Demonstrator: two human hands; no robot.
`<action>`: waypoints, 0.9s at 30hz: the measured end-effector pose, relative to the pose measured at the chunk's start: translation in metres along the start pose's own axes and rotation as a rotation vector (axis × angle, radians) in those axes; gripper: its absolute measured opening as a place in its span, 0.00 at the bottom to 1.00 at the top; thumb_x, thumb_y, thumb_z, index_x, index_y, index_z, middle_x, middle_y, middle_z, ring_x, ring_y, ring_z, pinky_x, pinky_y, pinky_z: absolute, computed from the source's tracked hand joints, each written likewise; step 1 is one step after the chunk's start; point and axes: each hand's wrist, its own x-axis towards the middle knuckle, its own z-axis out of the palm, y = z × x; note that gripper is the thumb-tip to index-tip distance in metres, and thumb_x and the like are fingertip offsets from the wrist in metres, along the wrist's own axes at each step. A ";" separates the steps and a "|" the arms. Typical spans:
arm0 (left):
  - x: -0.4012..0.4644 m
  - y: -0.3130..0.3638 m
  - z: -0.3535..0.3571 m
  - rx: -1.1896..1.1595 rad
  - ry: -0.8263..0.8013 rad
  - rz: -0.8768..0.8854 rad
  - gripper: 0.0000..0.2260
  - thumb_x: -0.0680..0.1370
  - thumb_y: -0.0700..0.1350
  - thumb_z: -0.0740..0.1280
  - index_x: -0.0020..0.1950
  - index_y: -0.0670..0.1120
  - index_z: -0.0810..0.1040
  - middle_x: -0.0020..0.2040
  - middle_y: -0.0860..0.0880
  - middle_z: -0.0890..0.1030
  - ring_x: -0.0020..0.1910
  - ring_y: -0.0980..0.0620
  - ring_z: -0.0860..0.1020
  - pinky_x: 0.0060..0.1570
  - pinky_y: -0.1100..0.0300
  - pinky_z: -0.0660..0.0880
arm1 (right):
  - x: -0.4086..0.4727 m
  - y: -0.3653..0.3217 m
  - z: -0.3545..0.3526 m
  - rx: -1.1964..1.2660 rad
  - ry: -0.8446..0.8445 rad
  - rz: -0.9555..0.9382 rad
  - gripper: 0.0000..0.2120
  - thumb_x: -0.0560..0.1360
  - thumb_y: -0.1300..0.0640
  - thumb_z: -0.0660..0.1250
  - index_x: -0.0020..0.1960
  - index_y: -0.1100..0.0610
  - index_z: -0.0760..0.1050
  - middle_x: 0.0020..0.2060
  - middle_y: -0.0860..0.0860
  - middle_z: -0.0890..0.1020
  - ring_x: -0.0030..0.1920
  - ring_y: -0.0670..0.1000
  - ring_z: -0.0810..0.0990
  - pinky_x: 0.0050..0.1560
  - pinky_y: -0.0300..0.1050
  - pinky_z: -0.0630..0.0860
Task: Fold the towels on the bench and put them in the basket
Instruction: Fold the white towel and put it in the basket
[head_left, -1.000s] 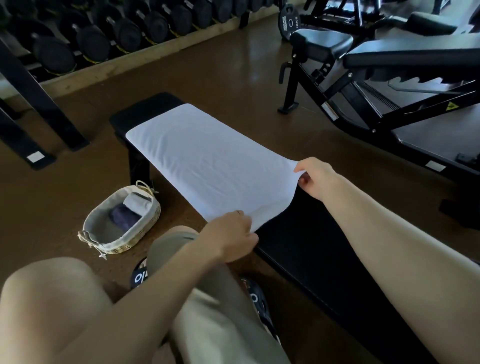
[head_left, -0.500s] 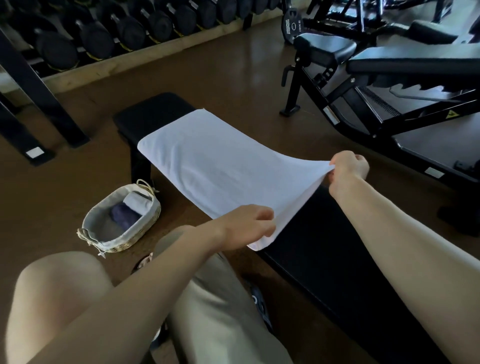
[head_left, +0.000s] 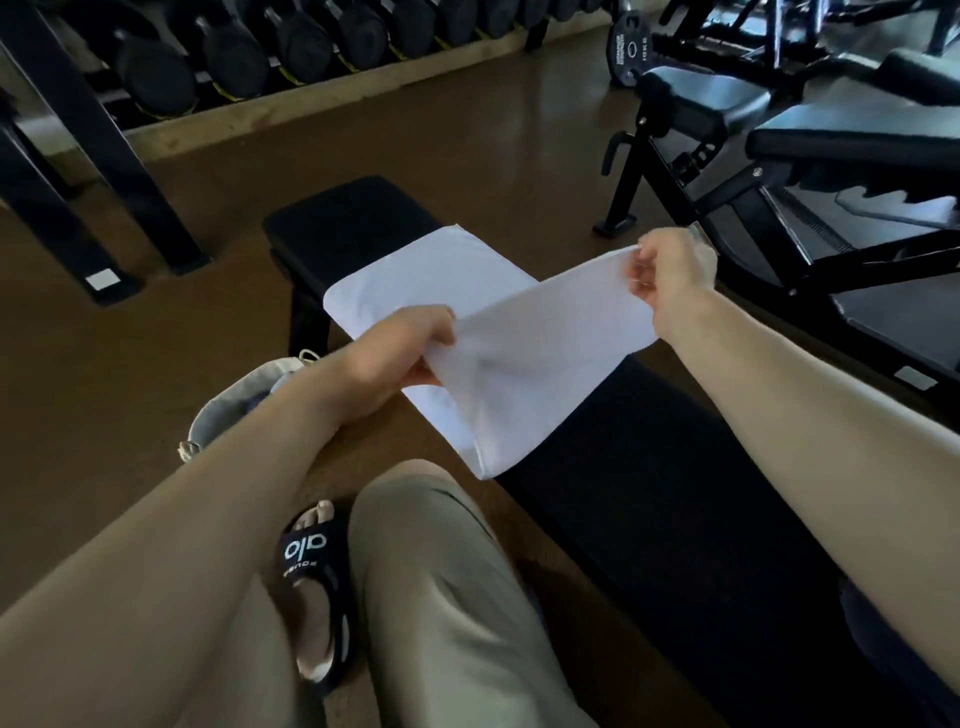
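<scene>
While both hands pinch near corners aloft, towel (head_left: 524, 358) far half lies flat along bench (head_left: 358, 218), long axis running away. Left hand (head_left: 410, 345), right hand (head_left: 670, 270) level; basket (head_left: 223, 415) left of bench.

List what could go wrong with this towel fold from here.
1. The white towel is held only by a pinch at each near corner, left hand and right hand; if either grip slips, the lifted half may drop unevenly.
2. The towel's left edge overhangs the bench, so it might slide to the floor.
3. The left forearm hides much of the basket, so it could get knocked.
</scene>
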 end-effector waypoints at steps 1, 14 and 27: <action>0.004 0.001 -0.013 -0.035 0.037 -0.005 0.08 0.79 0.40 0.58 0.40 0.45 0.70 0.45 0.43 0.73 0.47 0.48 0.75 0.46 0.61 0.80 | 0.006 -0.005 0.014 -0.056 -0.024 -0.021 0.14 0.69 0.67 0.63 0.49 0.56 0.82 0.39 0.53 0.82 0.35 0.49 0.79 0.40 0.43 0.80; 0.086 -0.028 -0.138 -0.127 0.404 -0.106 0.07 0.83 0.44 0.59 0.48 0.46 0.76 0.55 0.42 0.81 0.54 0.46 0.82 0.52 0.54 0.81 | 0.101 -0.004 0.187 -0.684 -0.366 -0.367 0.11 0.79 0.52 0.68 0.59 0.54 0.79 0.51 0.50 0.81 0.52 0.51 0.79 0.52 0.45 0.76; 0.154 -0.085 -0.169 -0.127 0.733 -0.294 0.05 0.82 0.46 0.61 0.54 0.48 0.75 0.55 0.45 0.77 0.57 0.43 0.78 0.60 0.43 0.79 | 0.157 0.066 0.266 -0.967 -0.461 -0.565 0.07 0.82 0.53 0.61 0.49 0.55 0.73 0.41 0.49 0.76 0.38 0.50 0.73 0.35 0.43 0.70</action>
